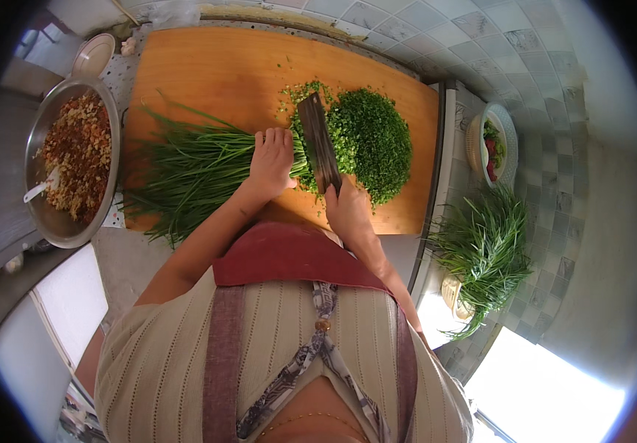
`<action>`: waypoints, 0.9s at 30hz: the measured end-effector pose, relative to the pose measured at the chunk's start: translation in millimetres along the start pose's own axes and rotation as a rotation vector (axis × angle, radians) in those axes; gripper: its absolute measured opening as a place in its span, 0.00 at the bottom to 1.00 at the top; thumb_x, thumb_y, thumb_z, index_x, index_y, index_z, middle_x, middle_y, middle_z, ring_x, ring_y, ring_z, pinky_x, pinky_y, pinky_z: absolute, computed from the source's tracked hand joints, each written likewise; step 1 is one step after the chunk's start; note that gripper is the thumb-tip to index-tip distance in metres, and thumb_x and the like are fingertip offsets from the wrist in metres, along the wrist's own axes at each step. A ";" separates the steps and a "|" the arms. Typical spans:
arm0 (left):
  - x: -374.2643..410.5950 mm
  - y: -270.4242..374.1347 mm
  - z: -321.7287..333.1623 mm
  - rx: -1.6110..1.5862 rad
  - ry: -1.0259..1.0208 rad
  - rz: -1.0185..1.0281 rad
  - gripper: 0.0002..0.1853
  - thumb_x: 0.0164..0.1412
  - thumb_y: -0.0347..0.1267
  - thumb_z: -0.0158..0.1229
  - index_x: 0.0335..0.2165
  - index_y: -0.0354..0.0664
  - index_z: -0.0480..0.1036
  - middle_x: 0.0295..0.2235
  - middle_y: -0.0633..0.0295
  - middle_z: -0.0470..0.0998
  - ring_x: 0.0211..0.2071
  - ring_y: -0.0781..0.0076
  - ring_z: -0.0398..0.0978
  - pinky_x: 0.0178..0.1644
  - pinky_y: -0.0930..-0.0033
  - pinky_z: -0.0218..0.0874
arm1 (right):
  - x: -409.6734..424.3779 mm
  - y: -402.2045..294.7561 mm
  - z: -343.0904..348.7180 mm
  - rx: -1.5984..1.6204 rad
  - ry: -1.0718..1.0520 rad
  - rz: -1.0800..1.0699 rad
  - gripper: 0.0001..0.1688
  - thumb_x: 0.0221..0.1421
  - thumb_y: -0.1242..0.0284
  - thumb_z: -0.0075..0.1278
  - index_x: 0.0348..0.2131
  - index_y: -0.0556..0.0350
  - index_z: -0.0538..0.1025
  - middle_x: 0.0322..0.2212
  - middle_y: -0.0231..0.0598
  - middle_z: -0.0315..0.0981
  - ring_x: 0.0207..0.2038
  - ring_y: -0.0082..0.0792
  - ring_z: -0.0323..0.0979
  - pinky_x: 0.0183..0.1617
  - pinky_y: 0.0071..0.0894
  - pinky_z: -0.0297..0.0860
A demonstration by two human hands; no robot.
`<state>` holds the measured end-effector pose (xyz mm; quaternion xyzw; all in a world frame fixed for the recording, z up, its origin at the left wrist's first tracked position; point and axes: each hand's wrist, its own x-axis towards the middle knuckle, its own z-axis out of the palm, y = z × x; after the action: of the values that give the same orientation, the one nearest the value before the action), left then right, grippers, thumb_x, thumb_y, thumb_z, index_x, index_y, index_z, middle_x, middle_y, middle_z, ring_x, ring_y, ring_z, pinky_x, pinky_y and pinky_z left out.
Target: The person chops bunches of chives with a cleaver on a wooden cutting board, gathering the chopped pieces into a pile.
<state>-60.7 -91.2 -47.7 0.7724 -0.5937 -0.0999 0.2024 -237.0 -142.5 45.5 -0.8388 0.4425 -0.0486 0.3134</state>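
On a large wooden cutting board (pixel 202 66) lies a thick bunch of long green chives (pixel 196 160), leaf tips pointing left. My left hand (pixel 272 160) presses down around the bunch near its cut end, fingers curled over the top. Just right of those fingers is a cleaver (pixel 320 145) with a broad dark blade, seen from above. My right hand (pixel 347 207) grips its handle, which is mostly hidden by the fingers. Beyond the blade, a big mound of finely chopped chives (pixel 376 144) covers the right part of the board, with loose bits scattered around.
At the left stands a steel bowl (pixel 63 235) of crumbly reddish-brown filling (pixel 77 155) with a white spoon (pixel 41 189). A plate (pixel 94 55) is behind it. On the right are a plastic basket (pixel 509 133) of vegetables and another heap of long chives (pixel 479 249). A tiled wall (pixel 423 25) borders the back.
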 end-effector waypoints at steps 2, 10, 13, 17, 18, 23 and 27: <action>-0.1 -1.1 0.5 -0.024 0.006 0.010 0.55 0.22 0.40 0.79 0.51 0.31 0.63 0.43 0.52 0.67 0.47 0.53 0.65 0.54 0.53 0.52 | -10.0 5.4 2.9 -0.024 -0.053 0.003 0.12 0.63 0.73 0.45 0.39 0.67 0.69 0.23 0.68 0.74 0.28 0.70 0.74 0.33 0.62 0.70; -3.6 -0.2 5.5 -0.027 0.024 -0.013 0.54 0.21 0.39 0.78 0.50 0.29 0.63 0.41 0.51 0.67 0.45 0.53 0.64 0.53 0.53 0.53 | 6.2 -0.1 40.8 -0.127 -0.132 0.192 0.13 0.63 0.72 0.46 0.39 0.67 0.68 0.25 0.66 0.75 0.31 0.69 0.75 0.36 0.62 0.71; -3.3 0.8 6.2 -0.009 0.045 0.005 0.52 0.21 0.40 0.78 0.48 0.29 0.65 0.40 0.51 0.66 0.44 0.53 0.64 0.53 0.52 0.53 | 30.9 7.5 66.8 -0.097 -0.080 0.176 0.14 0.64 0.71 0.46 0.39 0.68 0.69 0.26 0.65 0.76 0.31 0.69 0.75 0.37 0.61 0.72; -2.4 3.6 -3.3 -0.042 0.083 0.031 0.49 0.18 0.38 0.77 0.45 0.29 0.66 0.39 0.50 0.66 0.43 0.53 0.64 0.51 0.53 0.53 | 46.1 30.9 61.5 -0.008 0.026 0.011 0.14 0.64 0.70 0.46 0.41 0.68 0.70 0.25 0.65 0.76 0.31 0.66 0.75 0.36 0.59 0.72; -0.7 3.9 -4.3 -0.047 0.060 0.018 0.51 0.19 0.38 0.77 0.46 0.29 0.65 0.40 0.50 0.66 0.44 0.52 0.64 0.52 0.53 0.53 | 46.7 36.7 51.3 0.081 -0.014 0.004 0.14 0.64 0.70 0.45 0.40 0.67 0.71 0.25 0.65 0.75 0.29 0.65 0.75 0.34 0.58 0.71; 1.4 -0.3 2.6 -0.020 -0.039 -0.051 0.56 0.20 0.39 0.80 0.51 0.29 0.63 0.44 0.51 0.67 0.48 0.52 0.64 0.57 0.54 0.51 | -0.7 0.5 7.2 -0.016 -0.041 0.036 0.12 0.63 0.72 0.46 0.39 0.66 0.69 0.23 0.66 0.74 0.29 0.68 0.74 0.33 0.62 0.69; 2.2 0.1 4.2 -0.008 -0.056 -0.052 0.58 0.18 0.39 0.81 0.52 0.30 0.62 0.45 0.51 0.67 0.50 0.53 0.64 0.58 0.54 0.51 | -18.7 1.4 10.3 -0.040 -0.055 0.043 0.12 0.63 0.72 0.46 0.38 0.67 0.69 0.23 0.66 0.74 0.29 0.69 0.74 0.34 0.61 0.69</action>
<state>-61.9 -94.2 -51.2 0.7837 -0.5783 -0.1294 0.1861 -245.6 -123.6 40.2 -0.8362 0.4525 -0.0100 0.3098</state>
